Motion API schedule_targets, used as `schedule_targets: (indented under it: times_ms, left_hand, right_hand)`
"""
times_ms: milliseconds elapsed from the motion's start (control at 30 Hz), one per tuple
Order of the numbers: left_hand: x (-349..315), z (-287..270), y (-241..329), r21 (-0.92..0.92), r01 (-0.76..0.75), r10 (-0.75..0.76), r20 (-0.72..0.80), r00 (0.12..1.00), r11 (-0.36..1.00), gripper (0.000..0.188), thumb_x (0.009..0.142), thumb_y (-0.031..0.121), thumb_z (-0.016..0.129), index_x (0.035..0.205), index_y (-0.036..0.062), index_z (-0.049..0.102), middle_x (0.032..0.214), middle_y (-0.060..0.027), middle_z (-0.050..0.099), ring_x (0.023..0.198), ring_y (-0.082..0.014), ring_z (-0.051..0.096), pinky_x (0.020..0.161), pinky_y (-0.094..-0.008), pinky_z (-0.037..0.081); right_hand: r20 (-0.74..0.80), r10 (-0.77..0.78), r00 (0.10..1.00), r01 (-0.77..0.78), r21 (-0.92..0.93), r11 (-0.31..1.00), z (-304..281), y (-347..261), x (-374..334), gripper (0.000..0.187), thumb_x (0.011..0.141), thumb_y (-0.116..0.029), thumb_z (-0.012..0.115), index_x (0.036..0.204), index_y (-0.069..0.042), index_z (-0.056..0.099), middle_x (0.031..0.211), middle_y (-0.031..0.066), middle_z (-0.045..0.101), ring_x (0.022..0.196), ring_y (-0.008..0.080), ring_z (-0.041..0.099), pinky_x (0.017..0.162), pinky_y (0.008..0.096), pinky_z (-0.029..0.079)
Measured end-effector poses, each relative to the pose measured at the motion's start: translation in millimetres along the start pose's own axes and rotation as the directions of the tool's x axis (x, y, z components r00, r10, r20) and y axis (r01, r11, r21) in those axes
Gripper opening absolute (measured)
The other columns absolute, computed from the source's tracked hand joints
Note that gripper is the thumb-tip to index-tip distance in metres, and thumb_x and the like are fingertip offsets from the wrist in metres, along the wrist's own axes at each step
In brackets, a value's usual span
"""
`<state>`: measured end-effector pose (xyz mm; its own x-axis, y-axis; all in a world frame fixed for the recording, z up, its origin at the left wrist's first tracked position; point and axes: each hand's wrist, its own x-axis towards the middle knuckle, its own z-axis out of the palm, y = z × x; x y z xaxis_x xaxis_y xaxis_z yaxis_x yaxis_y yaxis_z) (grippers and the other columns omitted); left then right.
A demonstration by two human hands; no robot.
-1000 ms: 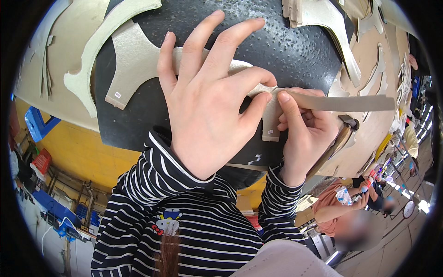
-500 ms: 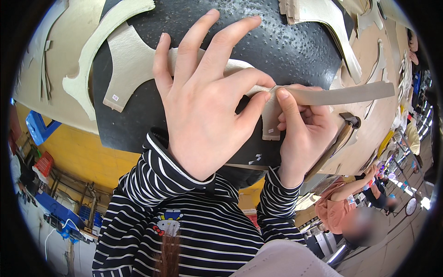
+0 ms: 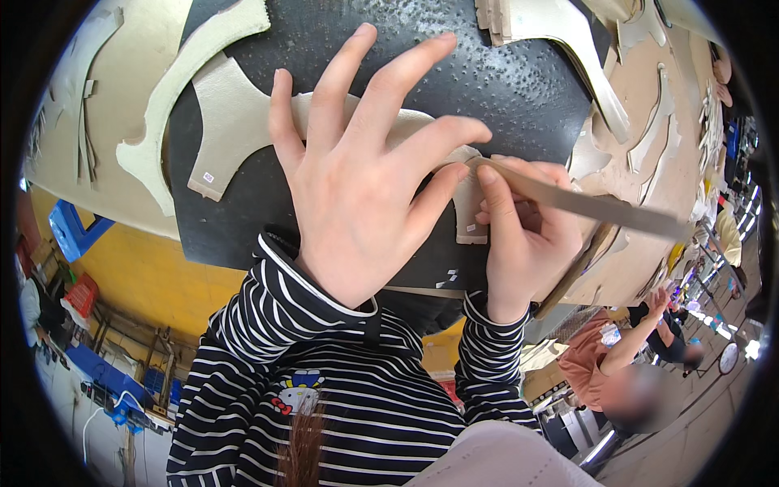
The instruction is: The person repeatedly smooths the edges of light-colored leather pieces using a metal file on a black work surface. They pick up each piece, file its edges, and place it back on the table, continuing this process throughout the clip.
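On a black, dimpled mat [image 3: 231,215] over a pale worktop [image 3: 134,89], a curved beige piece [image 3: 231,122] lies partly beneath two bare hands. The left hand [image 3: 349,195] has its grip spread above the piece's middle, index fingertip apart from thumb. The right hand [image 3: 531,235], at the piece's right end, pinches a narrow taupe strip [image 3: 596,207], whose free end juts rightward. A pale-green arched piece [image 3: 162,109] lies left; a stack of pieces [image 3: 560,28], upper right.

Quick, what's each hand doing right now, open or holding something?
Left hand: open, fingers spread over the curved beige piece.
Right hand: closed, pinching the taupe strip.
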<state>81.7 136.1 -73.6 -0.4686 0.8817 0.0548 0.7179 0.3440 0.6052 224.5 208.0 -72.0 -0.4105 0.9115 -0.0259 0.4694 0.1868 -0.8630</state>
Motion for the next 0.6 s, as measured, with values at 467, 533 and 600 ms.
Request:
schedule_targets:
  times_ms: [467, 533, 600]
  left_hand:
    - [-3, 1, -2, -0.058, -0.079, 0.076, -0.066, 0.995, 0.995, 0.012, 0.072, 0.021, 0.083, 0.079, 0.0305, 0.08, 0.137, 0.0061, 0.059, 0.14, -0.0287, 0.04, 0.12, -0.0577, 0.009]
    - [-3, 1, -2, -0.067, -0.087, 0.083, -0.067, 0.994, 0.994, 0.013, 0.072, 0.02, 0.082, 0.079, 0.0302, 0.08, 0.133, 0.0063, 0.061, 0.136, -0.0274, 0.042, 0.12, -0.0579, 0.01]
    - [-3, 0, -3, -0.083, -0.096, 0.09, -0.07, 0.993, 0.992, 0.013, 0.072, 0.02, 0.082, 0.079, 0.03, 0.08, 0.127, 0.0064, 0.063, 0.132, -0.0258, 0.045, 0.119, -0.0583, 0.011]
  right_hand:
    - [-0.138, -0.344, 0.929, 0.222, -0.536, 0.815, -68, 30, -13, 0.03, 0.089, 0.002, 0.062, 0.118, 0.001, 0.07, 0.109, 0.013, 0.07, 0.097, 0.0252, 0.068, 0.089, 0.0352, 0.053]
    - [-0.425, -0.134, 0.895, -0.086, -0.46, 0.883, -111, 55, -14, 0.03, 0.095, -0.005, 0.061, 0.124, 0.0, 0.067, 0.11, 0.0125, 0.068, 0.092, 0.0204, 0.063, 0.086, 0.033, 0.051]
    - [-0.543, -0.028, 0.839, -0.263, -0.45, 0.853, -147, 87, -19, 0.03, 0.097, -0.008, 0.062, 0.126, -0.001, 0.067, 0.107, 0.0098, 0.066, 0.086, 0.0179, 0.059, 0.081, 0.0313, 0.05]
